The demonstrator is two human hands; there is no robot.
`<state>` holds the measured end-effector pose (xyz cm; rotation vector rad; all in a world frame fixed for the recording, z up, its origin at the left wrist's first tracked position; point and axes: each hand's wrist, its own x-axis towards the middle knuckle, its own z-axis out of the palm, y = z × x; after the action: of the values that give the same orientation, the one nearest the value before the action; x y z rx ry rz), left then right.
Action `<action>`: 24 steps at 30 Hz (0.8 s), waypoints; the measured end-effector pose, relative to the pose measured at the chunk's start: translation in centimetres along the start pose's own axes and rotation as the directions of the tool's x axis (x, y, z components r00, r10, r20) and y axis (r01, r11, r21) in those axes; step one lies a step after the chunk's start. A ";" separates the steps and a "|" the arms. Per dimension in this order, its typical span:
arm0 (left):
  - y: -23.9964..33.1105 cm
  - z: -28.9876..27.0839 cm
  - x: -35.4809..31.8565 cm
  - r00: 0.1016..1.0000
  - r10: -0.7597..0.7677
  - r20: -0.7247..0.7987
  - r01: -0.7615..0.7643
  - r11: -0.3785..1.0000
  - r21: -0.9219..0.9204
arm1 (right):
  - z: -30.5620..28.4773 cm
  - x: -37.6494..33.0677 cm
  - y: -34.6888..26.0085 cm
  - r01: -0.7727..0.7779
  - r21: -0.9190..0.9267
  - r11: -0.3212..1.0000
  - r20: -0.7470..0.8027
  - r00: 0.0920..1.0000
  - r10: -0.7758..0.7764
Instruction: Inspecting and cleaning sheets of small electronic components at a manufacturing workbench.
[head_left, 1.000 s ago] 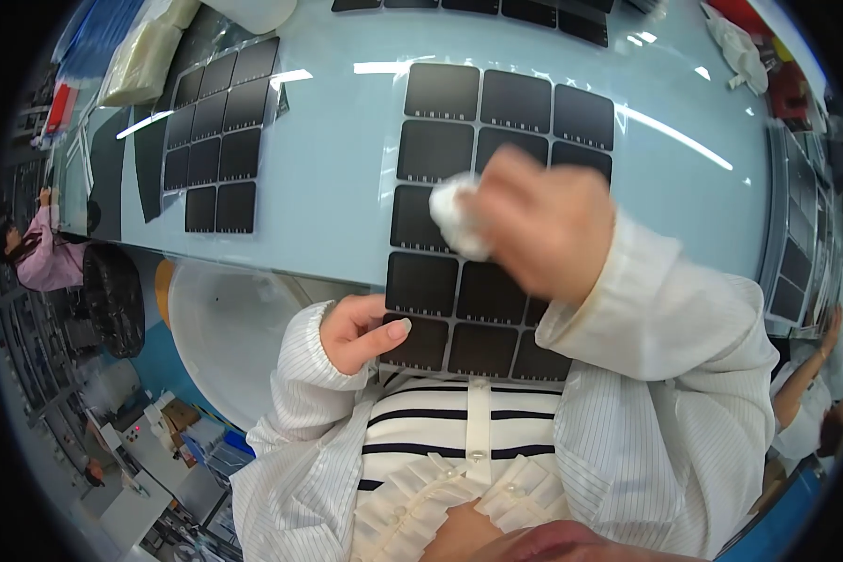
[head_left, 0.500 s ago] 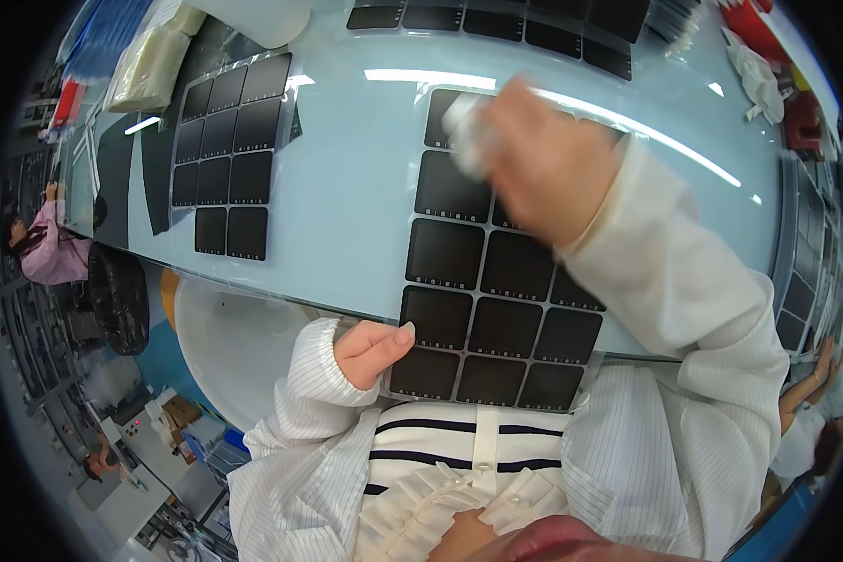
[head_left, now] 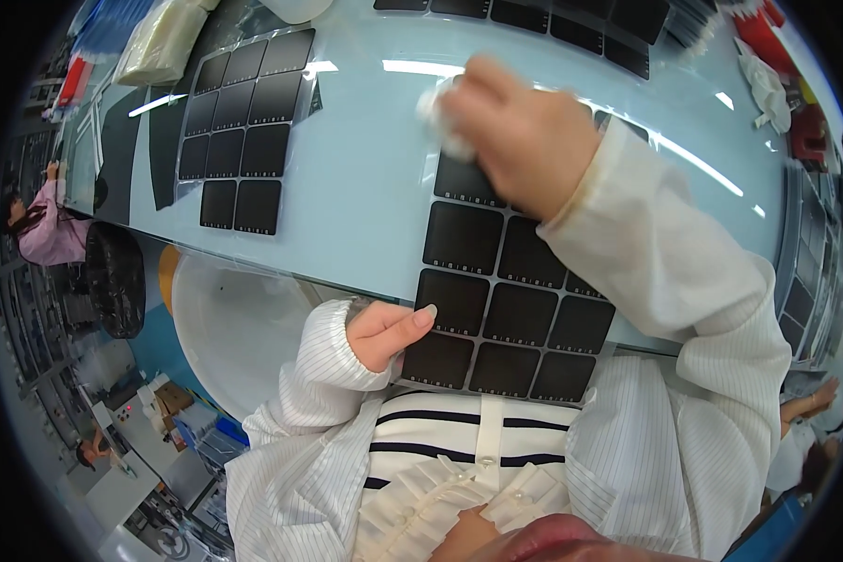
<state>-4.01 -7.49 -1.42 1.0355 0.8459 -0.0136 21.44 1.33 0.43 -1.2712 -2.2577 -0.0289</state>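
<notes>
black bag (head_left: 114, 286) between white tub (head_left: 229, 342) and pink-clad person (head_left: 54, 229)

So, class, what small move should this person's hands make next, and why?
Probably draw the white wad nearer: the right hand holds it by the far left corner of the black-panelled sheet, nearer panels lie uncovered, and the left hand grips the sheet's near left edge.

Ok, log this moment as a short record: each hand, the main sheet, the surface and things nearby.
Left hand: thumb on top at the main sheet's near left edge
Right hand: holding a soft white wad at the sheet's far left; motion-blurred, contact unclear
Main sheet: flat, black rounded squares, near end past the table edge
Surface: glossy pale-blue table
Nearby: similar black-squared sheet at left; round white tub below
</notes>
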 end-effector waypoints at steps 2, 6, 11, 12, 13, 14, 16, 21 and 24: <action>0.1 0.0 0.1 0.999 0.026 -0.027 -0.025 0.999 0.040 | -0.6 0.1 0.3 0.101 0.072 0.992 0.095 0.990 -0.108; 0.6 0.1 0.0 0.998 0.054 -0.014 -0.053 0.997 0.052 | -1.3 0.1 2.3 -0.070 -0.092 0.993 -0.072 0.995 0.063; 1.0 0.3 -0.3 0.999 0.038 0.008 -0.039 0.999 0.023 | -0.6 0.2 1.0 0.025 0.050 0.998 -0.034 0.999 -0.023; 1.1 0.3 -0.4 1.000 0.016 0.001 -0.016 0.999 0.044 | -0.4 0.5 1.4 -0.039 0.018 0.999 -0.082 0.996 0.040; 1.0 0.3 -0.4 0.999 -0.025 -0.019 0.027 0.997 0.076 | -0.2 0.8 1.4 -0.123 -0.007 0.992 -0.173 0.978 0.120; 1.0 0.3 -0.4 1.000 -0.007 -0.005 0.007 0.998 0.069 | -0.1 0.8 1.0 -0.090 0.025 0.996 -0.090 0.992 0.092; 0.8 0.1 -0.4 1.000 -0.031 -0.001 0.031 0.997 0.068 | 0.0 0.6 -0.3 0.028 0.147 0.989 0.015 0.999 -0.030; 0.0 -0.1 -0.1 0.999 0.047 0.006 -0.047 0.999 -0.011 | 0.0 1.1 1.1 -0.144 0.002 0.990 -0.169 0.975 0.142; -0.3 0.0 -0.1 0.999 0.048 0.001 -0.048 0.999 -0.017 | -0.1 0.0 -1.3 0.041 0.190 0.981 0.076 0.996 -0.057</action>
<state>-4.20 -7.66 -1.62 1.0396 0.8180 0.0337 20.43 0.58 0.86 -1.1353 -2.2983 0.2169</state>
